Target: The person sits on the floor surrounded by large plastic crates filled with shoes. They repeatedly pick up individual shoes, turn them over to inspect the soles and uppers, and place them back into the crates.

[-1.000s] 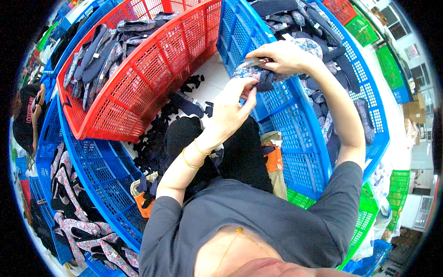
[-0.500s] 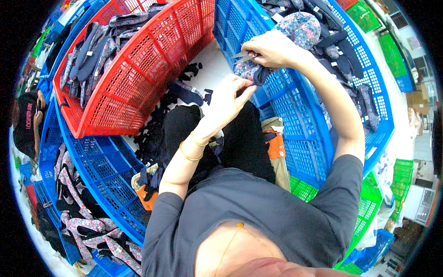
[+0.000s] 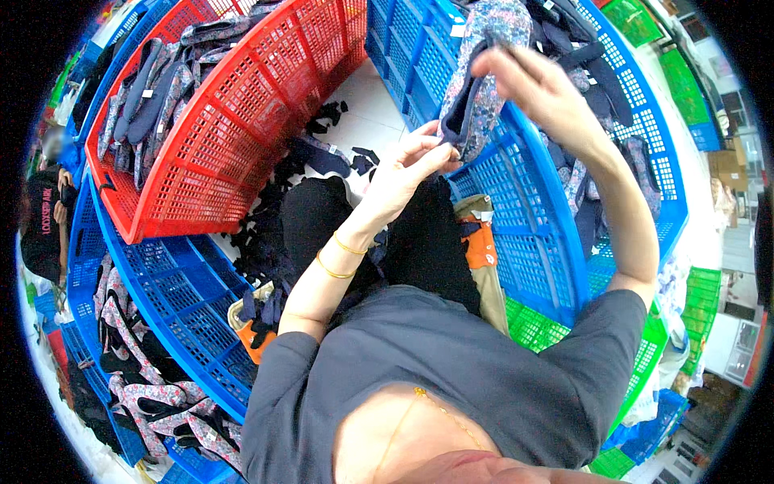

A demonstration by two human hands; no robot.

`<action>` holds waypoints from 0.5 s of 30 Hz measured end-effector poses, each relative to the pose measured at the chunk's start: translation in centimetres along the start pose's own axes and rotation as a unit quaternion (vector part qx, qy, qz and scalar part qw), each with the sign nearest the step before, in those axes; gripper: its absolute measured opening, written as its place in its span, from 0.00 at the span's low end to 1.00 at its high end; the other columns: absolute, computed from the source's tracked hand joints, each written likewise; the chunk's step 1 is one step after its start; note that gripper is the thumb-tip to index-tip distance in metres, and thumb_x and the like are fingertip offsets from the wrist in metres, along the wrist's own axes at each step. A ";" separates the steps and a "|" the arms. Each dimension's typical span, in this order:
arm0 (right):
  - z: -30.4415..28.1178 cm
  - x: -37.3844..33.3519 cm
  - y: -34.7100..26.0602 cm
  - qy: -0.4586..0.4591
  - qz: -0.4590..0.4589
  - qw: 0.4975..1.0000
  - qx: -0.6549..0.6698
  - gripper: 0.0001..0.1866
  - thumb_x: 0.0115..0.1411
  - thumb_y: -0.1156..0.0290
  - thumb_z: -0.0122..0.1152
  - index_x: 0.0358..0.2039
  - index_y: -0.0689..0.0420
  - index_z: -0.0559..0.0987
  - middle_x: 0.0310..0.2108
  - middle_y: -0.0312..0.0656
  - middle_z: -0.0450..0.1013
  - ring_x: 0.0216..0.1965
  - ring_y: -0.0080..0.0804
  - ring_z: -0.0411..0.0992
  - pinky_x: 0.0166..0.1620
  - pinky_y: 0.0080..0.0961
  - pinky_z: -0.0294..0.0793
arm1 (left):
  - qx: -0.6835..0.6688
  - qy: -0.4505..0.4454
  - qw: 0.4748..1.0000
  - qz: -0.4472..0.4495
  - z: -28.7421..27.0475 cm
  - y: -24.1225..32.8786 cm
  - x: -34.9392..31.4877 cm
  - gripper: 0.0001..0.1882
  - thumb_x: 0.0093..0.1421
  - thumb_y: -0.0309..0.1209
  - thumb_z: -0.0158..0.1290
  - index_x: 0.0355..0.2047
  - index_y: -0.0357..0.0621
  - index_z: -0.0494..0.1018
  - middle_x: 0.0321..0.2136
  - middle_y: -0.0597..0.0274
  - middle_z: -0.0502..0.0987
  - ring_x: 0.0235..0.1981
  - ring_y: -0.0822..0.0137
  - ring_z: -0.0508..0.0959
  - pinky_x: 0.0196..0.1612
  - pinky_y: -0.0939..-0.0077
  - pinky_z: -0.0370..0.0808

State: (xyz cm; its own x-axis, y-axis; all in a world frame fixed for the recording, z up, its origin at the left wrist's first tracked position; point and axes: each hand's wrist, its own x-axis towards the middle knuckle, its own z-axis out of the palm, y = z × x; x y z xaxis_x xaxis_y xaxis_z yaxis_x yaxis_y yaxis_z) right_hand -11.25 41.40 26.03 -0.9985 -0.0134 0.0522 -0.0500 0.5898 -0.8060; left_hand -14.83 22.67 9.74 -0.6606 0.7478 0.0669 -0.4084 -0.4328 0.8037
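Observation:
Pinched between the thumb and fingers of my left hand is one end of a floral fabric slipper. Its dark navy lining shows in the long opening, and its far end reaches up over the blue basket's rim. My right hand is at the upper part of the slipper, beside the opening. Motion smears its fingers, and a dark blurred shape shows at their tips. The scissors seen earlier cannot be made out clearly now.
A tilted red basket of similar slippers stands at the left. The blue basket at the right holds more. Dark fabric scraps litter the floor by my knees. Pink floral pieces fill a lower-left basket.
The slipper has turned so its opening and dark lining show lengthwise. My right hand has moved up and to the right, and the scissor blades no longer show clearly. My left hand still pinches the slipper.

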 end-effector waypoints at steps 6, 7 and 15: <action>1.4 -7.4 -0.2 -0.124 0.254 0.953 0.112 0.24 0.67 0.46 0.43 0.40 0.53 0.76 0.23 0.25 0.61 0.22 0.13 0.55 0.25 0.13 0.56 | -0.043 0.016 0.998 0.032 1.3 -0.3 -0.1 0.10 0.62 0.32 0.54 0.36 0.35 0.76 0.57 0.49 0.61 0.55 0.65 0.70 0.51 0.66 0.77; 1.6 -7.9 -0.1 -0.136 0.287 0.938 0.141 0.23 0.67 0.46 0.43 0.40 0.53 0.76 0.21 0.24 0.60 0.21 0.11 0.53 0.23 0.12 0.53 | -0.055 0.021 0.998 0.031 1.6 -0.2 -0.2 0.10 0.62 0.32 0.54 0.36 0.36 0.76 0.57 0.49 0.62 0.54 0.64 0.70 0.51 0.66 0.77; 3.1 -7.1 1.5 -0.125 0.297 0.934 0.156 0.23 0.68 0.46 0.39 0.38 0.53 0.74 0.20 0.23 0.58 0.16 0.09 0.49 0.18 0.10 0.45 | 0.020 0.035 0.998 0.039 2.1 -0.3 -1.2 0.09 0.63 0.32 0.54 0.38 0.37 0.74 0.58 0.49 0.59 0.48 0.66 0.76 0.54 0.71 0.72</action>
State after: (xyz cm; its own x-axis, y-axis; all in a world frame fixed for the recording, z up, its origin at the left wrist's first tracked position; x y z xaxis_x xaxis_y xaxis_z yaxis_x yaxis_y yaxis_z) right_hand -4.33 39.86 22.56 -0.8238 0.0292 -0.5661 0.5489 0.2903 -0.7839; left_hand -12.61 23.00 10.70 -0.7326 0.6748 0.0897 -0.3290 -0.4664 0.8211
